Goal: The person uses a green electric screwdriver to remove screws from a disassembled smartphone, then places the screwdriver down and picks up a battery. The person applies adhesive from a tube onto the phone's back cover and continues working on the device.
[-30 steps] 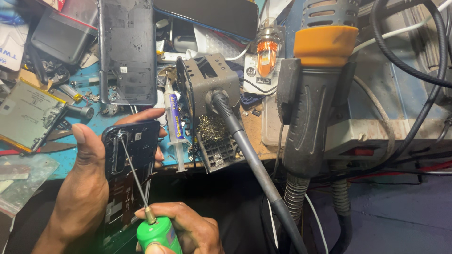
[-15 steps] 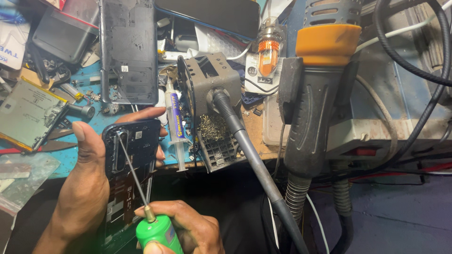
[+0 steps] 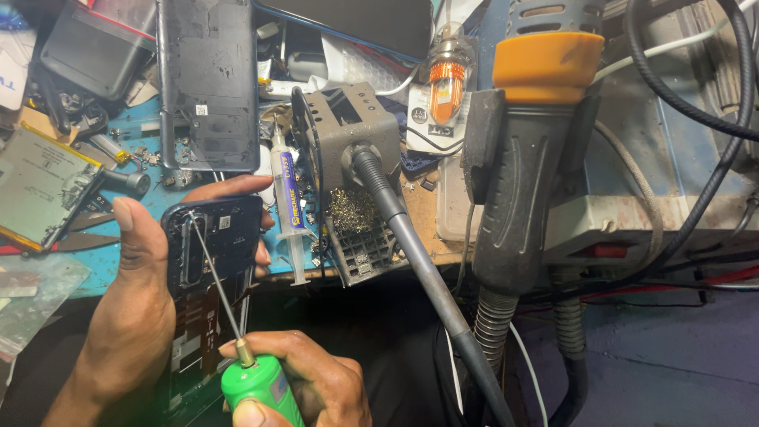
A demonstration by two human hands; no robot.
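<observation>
At the bench's left edge lay a flat battery (image 3: 35, 186), with a clear bag (image 3: 32, 296) below it at the near edge. The left hand (image 3: 134, 316) gripped an opened phone (image 3: 209, 277), thumb along its left side, fingers wrapped round the top and right; the phone hung just off the bench's near edge, back side up, tilted toward the camera. The right hand (image 3: 312, 387) was closed on a green-handled screwdriver (image 3: 249, 379), its thin shaft slanting up-left with the tip touching the phone's upper left corner, beside the camera cutout. Behind the phone, toward the far edge, a dark back cover (image 3: 209, 75) lay flat on the blue mat (image 3: 103, 261), small screws scattered to its left. Just right of the left hand's fingers lay a syringe (image 3: 286, 205), upright along the mat, plunger end at the near edge. Next right stood a metal iron stand (image 3: 348, 138) with brass wool (image 3: 352, 209) in it and a soldering iron (image 3: 411, 261) slotted in, handle running down-right off the bench. Behind it, a small bottle (image 3: 447, 79) with orange contents. Further right a hot-air handle (image 3: 530, 158) with an orange collar hung upright in its cradle, hose dropping below. Black cables (image 3: 711, 103) looped at the far right corner over a grey station box (image 3: 656, 213).
</observation>
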